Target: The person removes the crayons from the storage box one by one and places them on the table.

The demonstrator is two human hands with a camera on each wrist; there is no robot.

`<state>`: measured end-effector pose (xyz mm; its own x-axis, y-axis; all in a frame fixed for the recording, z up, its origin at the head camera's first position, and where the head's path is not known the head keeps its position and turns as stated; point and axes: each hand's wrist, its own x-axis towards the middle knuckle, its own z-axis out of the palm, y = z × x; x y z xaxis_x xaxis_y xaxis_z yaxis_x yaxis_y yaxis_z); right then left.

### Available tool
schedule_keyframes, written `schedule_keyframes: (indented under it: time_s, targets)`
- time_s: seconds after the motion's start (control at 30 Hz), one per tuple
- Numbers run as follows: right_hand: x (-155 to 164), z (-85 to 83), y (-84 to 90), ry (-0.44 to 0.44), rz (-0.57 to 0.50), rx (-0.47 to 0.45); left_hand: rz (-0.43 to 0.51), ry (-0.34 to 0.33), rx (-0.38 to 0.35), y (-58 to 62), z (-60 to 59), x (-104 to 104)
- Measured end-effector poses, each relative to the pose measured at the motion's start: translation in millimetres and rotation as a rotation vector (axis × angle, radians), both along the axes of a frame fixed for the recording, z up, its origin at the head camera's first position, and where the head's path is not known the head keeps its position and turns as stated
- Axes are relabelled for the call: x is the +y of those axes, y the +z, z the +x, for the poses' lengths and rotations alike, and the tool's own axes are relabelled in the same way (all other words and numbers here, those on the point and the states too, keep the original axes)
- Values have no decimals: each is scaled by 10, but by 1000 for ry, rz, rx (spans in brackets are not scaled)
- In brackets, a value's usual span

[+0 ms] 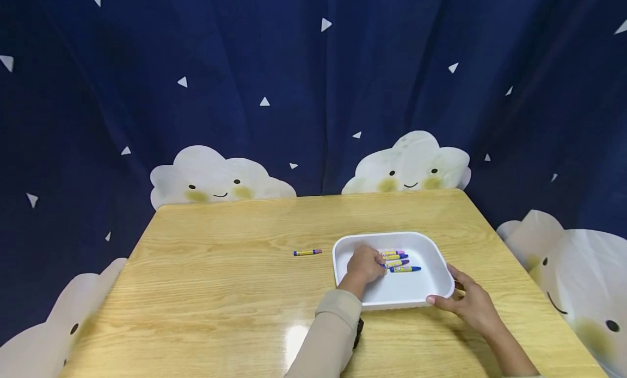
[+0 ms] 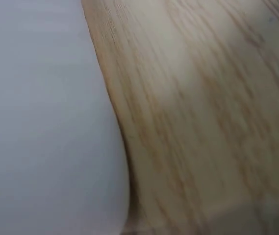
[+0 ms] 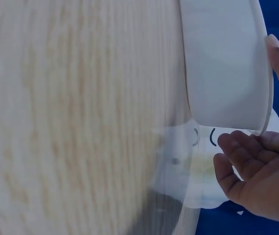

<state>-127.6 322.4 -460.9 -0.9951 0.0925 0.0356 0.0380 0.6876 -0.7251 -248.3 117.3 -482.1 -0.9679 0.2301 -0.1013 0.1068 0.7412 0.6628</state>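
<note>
A white plastic tray [image 1: 426, 253] stands on the table, with several crayons [image 1: 405, 269] in yellow wrappers side by side in it. My left hand [image 1: 364, 265] reaches into the tray over its near left side. Its bent fingers are at the left ends of the crayons; whether they pinch one is hidden. With my right hand [image 1: 472, 302] I hold the tray's near right corner, thumb on the rim and fingers at the side. The right wrist view shows the right hand [image 3: 262, 166] at the tray's rim. In the left wrist view only the tray's outer wall [image 2: 46, 117] and wood appear.
One loose crayon [image 1: 307, 252] with a pinkish-purple tip lies on the wooden table [image 1: 220, 291], left of the tray. A dark blue curtain [image 1: 294, 51] with white triangles and smiling clouds surrounds the table's back and sides.
</note>
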Motion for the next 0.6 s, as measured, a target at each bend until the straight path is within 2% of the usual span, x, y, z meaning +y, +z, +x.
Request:
schedule_keyframes:
  time_s: [0.27,0.6]
  targets:
    - [3,-10,-15,7,-6,10,11,10,34,4,-4,-18]
    - [9,19,0,-11,-13,-35,210,-42,78,140,14,-106]
